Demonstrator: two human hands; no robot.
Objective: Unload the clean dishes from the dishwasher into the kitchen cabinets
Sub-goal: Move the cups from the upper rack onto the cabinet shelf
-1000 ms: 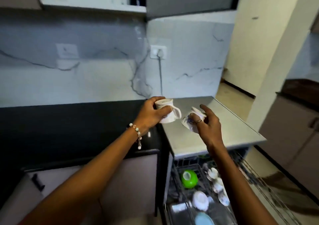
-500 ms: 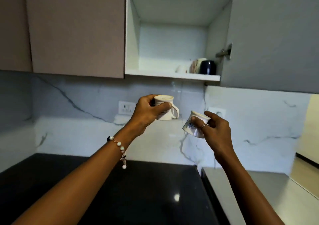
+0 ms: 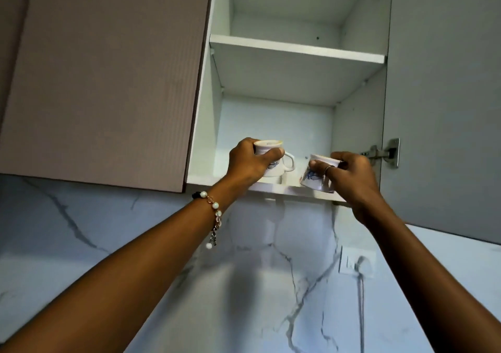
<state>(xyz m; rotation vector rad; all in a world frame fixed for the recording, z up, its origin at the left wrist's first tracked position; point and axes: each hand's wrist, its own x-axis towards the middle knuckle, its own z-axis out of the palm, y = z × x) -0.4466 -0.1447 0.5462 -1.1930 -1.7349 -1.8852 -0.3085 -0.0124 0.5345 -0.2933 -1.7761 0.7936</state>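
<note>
Under an open white cabinet with a marble-patterned wall below, the left hand grips one white cup upright over the bottom shelf, while the right hand clasps a tilted second cup at the shelf's front edge.

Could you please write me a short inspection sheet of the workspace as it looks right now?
Surface: bottom cabinet shelf, white, bare at the front edge.
Job's things: left cup upright at the shelf; right cup tilted over the edge.
Clutter: nothing seen.
Grippers: left hand grips the left cup; right hand grips the right cup.
Cables: one cord hanging from the wall socket.
Surroundings: open cabinet door, upper shelf, marble backsplash.
</note>
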